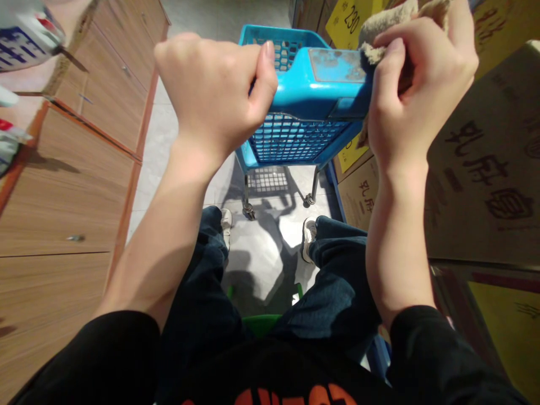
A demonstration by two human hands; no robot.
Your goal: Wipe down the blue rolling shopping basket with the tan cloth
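Note:
A blue plastic shopping cart (295, 138) with a lattice basket stands in front of me on small wheels. My left hand (215, 84) is wrapped round the left part of its handle (320, 93). At the handle's right end, my right hand (422, 79) is closed on a tan, fuzzy cloth (388, 22) that lies against the handle. A worn grey panel (337, 64) shows on the handle's top between my hands. The parts of the handle under my fingers are hidden.
Wooden cabinets (63, 185) with a cluttered top line the left side. Cardboard boxes (485, 169) with handwritten characters and yellow price signs (352, 19) stack up on the right. A green seat edge (259, 323) shows between my legs above the grey tiled floor (264, 247).

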